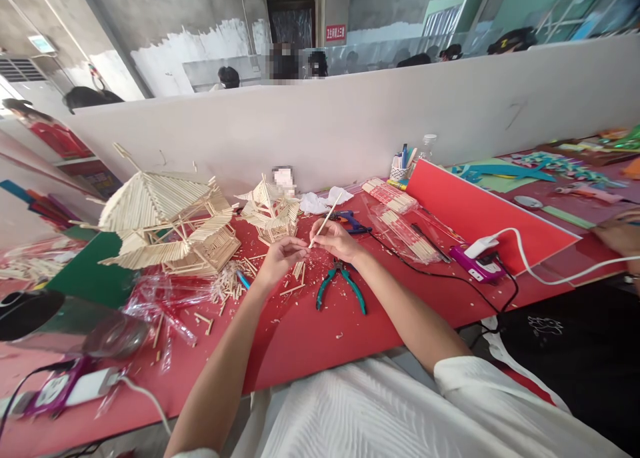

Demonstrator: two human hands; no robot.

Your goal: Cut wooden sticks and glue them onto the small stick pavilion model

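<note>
My right hand (340, 240) pinches a thin wooden stick (327, 217) that slants up and to the right. At its lower end the fingertips of my left hand (281, 257) are pressed together, touching the stick. Just below my hands lie pliers with teal handles (361, 297), their jaws partly under my right wrist. A blue glue gun (355, 223) rests behind my right hand. To the left stand a small pavilion model (270, 211) and a larger pavilion model (160, 211), both built of wooden sticks.
Cut stick pieces (227, 288) and plastic wrapping (155, 298) litter the red table (300, 351). Stick packs (407, 235), a red board (480, 211) and a purple power strip (477, 265) lie right. A clear bottle (75, 325) lies left. Another person's hand (620, 231) shows far right.
</note>
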